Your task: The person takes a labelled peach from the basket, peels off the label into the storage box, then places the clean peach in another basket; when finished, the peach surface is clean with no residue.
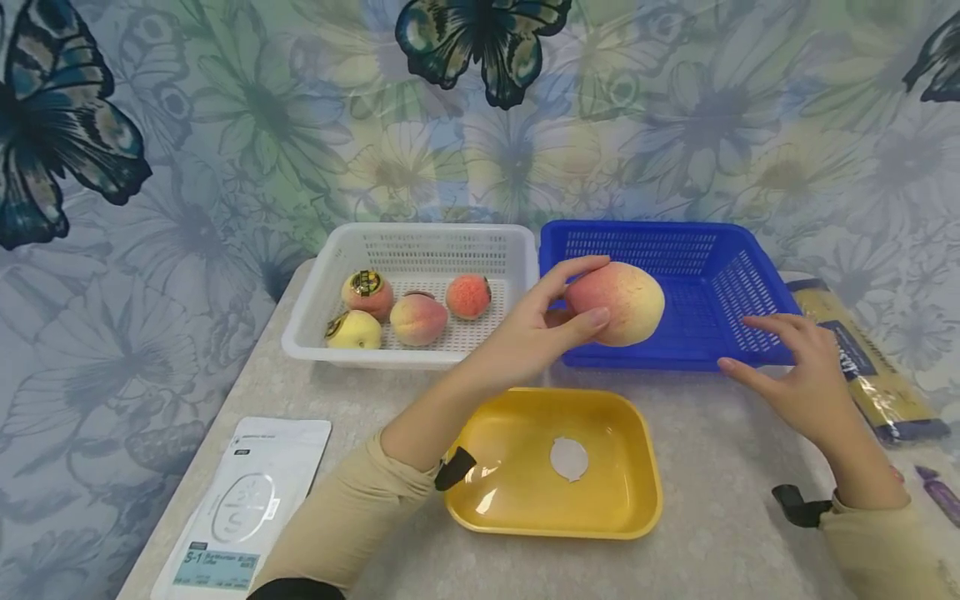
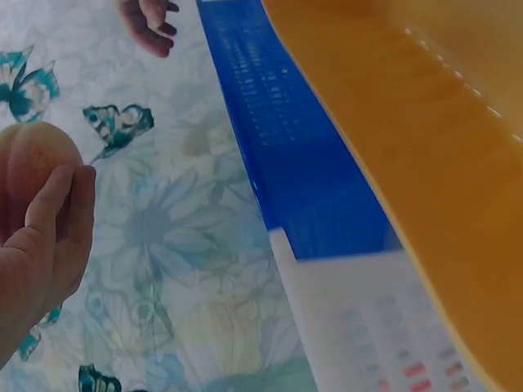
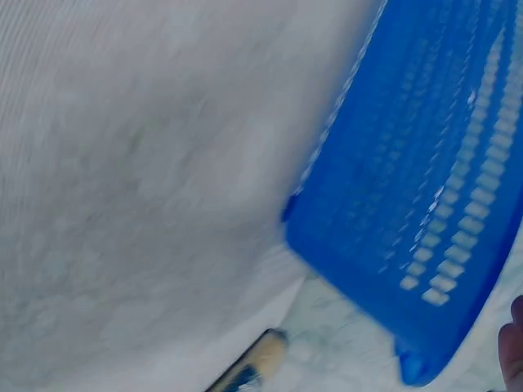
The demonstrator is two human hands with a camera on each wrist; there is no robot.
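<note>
My left hand (image 1: 558, 312) grips a large pink-and-yellow peach (image 1: 621, 302) between thumb and fingers, holding it in the air over the near left edge of the blue basket (image 1: 697, 333). In the left wrist view the peach (image 2: 29, 167) shows behind my fingers (image 2: 61, 216). My right hand (image 1: 787, 367) hovers with relaxed, spread fingers by the basket's near right corner and holds nothing. The blue basket (image 3: 425, 188) fills the right wrist view. A white basket (image 1: 330, 283) to the left holds several peaches (image 1: 418, 317).
A yellow tray (image 1: 622, 500) with a small white sticker (image 1: 568, 458) sits in front of me. A white pouch (image 1: 247, 508) lies at the near left. A yellow-and-dark packet (image 1: 862, 367) lies right of the blue basket. The butterfly-print cloth (image 1: 225, 125) hangs behind.
</note>
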